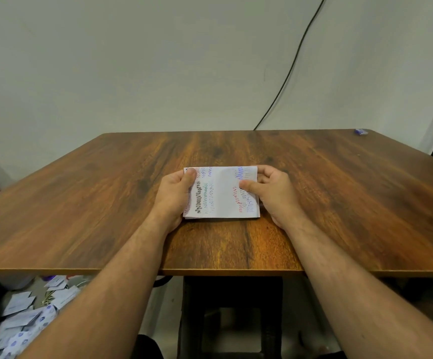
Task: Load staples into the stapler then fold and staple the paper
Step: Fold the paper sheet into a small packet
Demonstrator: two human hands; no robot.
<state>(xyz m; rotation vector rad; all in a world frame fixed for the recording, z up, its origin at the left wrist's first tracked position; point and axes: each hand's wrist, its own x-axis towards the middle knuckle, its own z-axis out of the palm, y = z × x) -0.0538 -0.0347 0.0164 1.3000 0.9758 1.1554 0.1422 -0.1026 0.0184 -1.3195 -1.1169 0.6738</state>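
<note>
A folded white paper [220, 194] with coloured zigzag scribbles lies in the middle of the wooden table [339, 203]. My left hand [175, 195] grips its left edge, thumb on top near the far left corner. My right hand [272, 193] grips the right edge, thumb pressed on the top face and fingers curled round the far right corner. No stapler is in view.
A small blue box [361, 131] sits at the table's far right corner. A black cable [291, 71] runs down the wall behind the table. Scattered papers [26, 320] lie on the floor at the lower left. A dark stool [232, 314] stands under the table.
</note>
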